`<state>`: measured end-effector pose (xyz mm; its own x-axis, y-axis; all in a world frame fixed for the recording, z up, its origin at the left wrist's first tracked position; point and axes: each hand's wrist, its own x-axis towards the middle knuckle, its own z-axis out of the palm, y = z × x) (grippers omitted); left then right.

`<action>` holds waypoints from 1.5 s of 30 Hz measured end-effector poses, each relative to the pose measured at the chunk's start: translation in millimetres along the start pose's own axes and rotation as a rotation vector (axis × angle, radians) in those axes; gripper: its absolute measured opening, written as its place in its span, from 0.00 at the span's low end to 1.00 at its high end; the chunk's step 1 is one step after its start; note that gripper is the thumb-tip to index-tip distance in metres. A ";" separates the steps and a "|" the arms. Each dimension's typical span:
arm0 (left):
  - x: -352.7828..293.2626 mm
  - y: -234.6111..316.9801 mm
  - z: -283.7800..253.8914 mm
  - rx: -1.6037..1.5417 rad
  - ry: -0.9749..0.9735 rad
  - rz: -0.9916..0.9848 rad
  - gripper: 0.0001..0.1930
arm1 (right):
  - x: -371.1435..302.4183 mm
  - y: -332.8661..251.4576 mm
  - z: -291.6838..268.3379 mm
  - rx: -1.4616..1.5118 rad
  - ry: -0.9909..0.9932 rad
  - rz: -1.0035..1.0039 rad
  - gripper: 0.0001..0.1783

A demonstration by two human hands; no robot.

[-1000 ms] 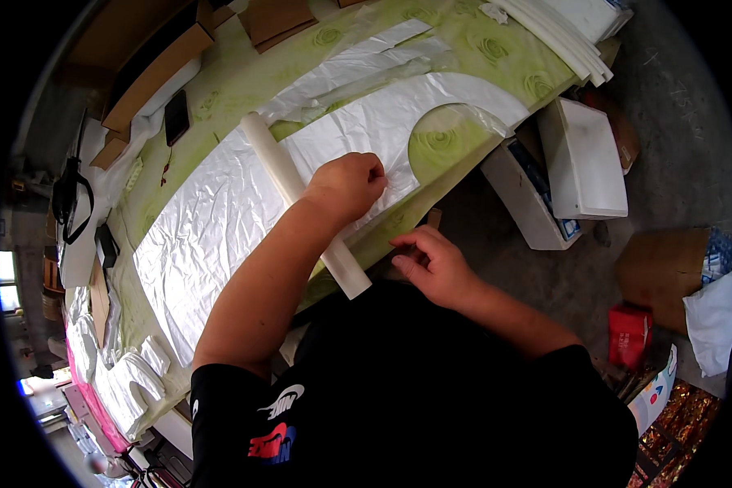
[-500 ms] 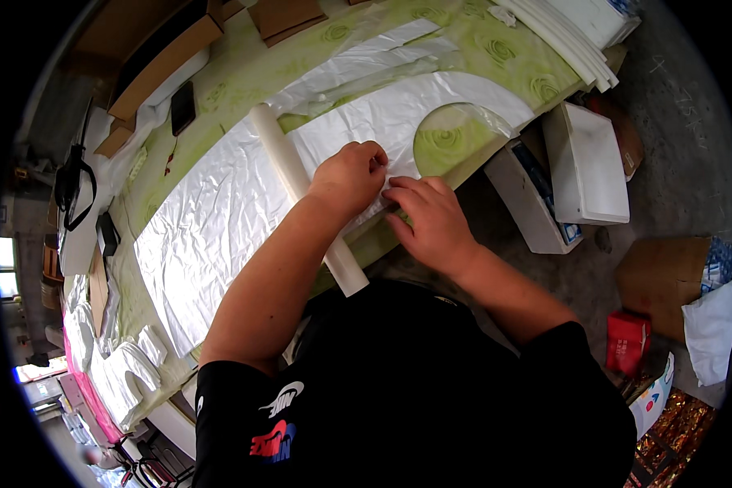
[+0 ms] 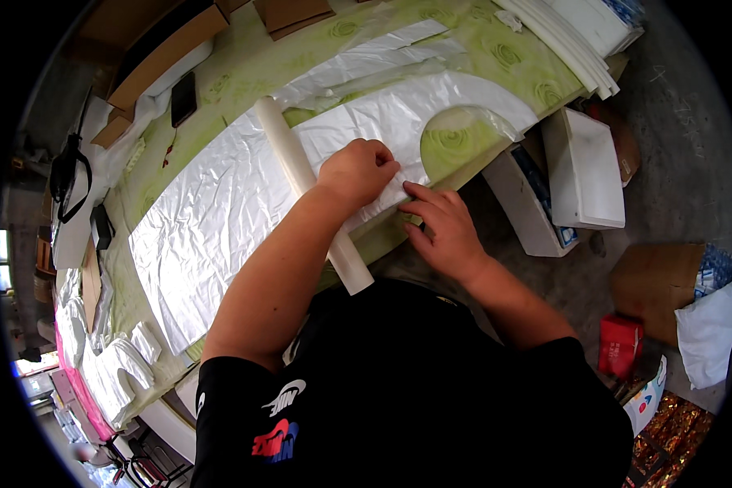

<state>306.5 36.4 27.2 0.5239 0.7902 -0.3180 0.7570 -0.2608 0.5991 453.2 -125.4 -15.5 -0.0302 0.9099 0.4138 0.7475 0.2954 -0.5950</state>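
Observation:
A shiny white plastic sheet (image 3: 199,228) with a curved cut-out lies creased across the table. My left hand (image 3: 356,172) is closed in a pinch at the sheet's near edge, left of the cut-out. What lies between those fingertips is small, and seems to be the sheet itself. Beside it my right hand (image 3: 446,232) rests its forefinger at the same edge, thumb held apart from the fingers. Under my left forearm a long off-white roll (image 3: 285,146) sits across the sheet, its near end at the table's edge.
The table has a green rose-patterned cover (image 3: 455,137). Further strips of plastic (image 3: 366,61) lie beyond the sheet, with a dark phone (image 3: 184,100) at far left. White foam boxes (image 3: 590,167) stand on the floor to the right, near a cardboard box (image 3: 659,285) and a red box (image 3: 620,346).
My right hand has drawn slightly away from the left, toward the right and nearer me. The left hand has shifted a little to the right. The sheet and roll look nearly unchanged.

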 end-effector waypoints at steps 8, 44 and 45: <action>-5.4 -13.4 -12.8 -0.500 0.123 -0.039 0.18 | 15.0 -6.8 -8.2 0.087 0.053 -0.002 0.18; -170.1 -206.0 -89.7 0.189 1.070 0.014 0.25 | 85.1 22.6 18.4 0.649 0.394 0.151 0.30; -158.9 -190.6 -81.9 0.151 1.071 0.200 0.25 | 77.8 7.7 25.6 0.581 0.294 0.172 0.25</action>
<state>47.0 6.0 23.7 0.0877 0.7793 0.6205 0.7744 -0.4451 0.4496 439.7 -44.8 -5.5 0.3006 0.8651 0.4016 0.2447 0.3370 -0.9092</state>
